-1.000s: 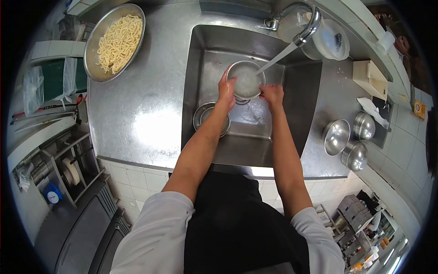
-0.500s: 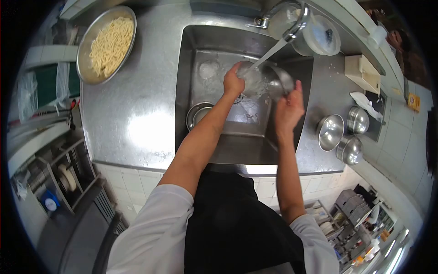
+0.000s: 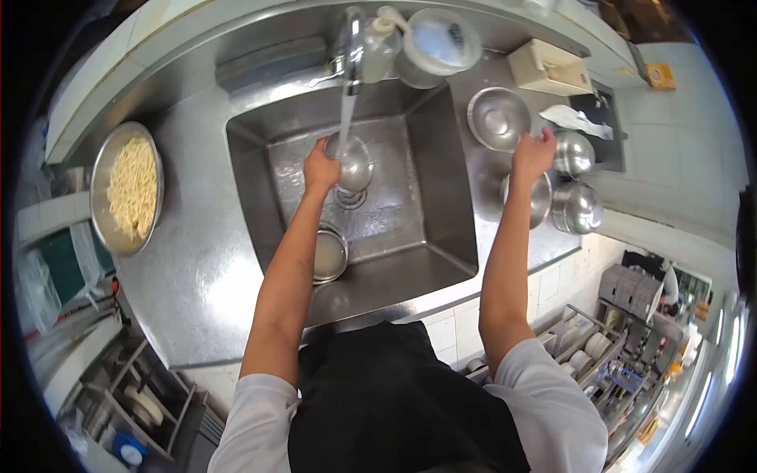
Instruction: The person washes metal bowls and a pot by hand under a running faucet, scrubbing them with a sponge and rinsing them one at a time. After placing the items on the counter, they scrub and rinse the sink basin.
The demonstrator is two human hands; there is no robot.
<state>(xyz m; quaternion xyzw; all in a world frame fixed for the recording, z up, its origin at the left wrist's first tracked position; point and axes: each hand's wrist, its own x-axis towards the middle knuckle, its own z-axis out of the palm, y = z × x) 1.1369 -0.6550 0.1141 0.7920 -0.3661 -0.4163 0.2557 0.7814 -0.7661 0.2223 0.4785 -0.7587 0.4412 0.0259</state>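
My left hand grips the rim of a shiny metal bowl in the sink, below the running faucet. Water pours down into that bowl. My right hand is over the right counter with its fingers apart and nothing visible in them. Close to it, a metal bowl stands with its inside facing up. Another bowl lies partly hidden under my right wrist. Two upside-down bowls, one farther back and one nearer, sit just right of the hand.
A round container of cloudy liquid stands in the sink's near left corner. Noodles fill a large metal bowl on the left counter. Behind the sink are a pump bottle and a white tub. A beige box and white cloth lie at back right.
My right hand has moved from the sink to the right counter and let go of a metal bowl there. My left hand still holds its bowl under the water. The view has turned rightward.
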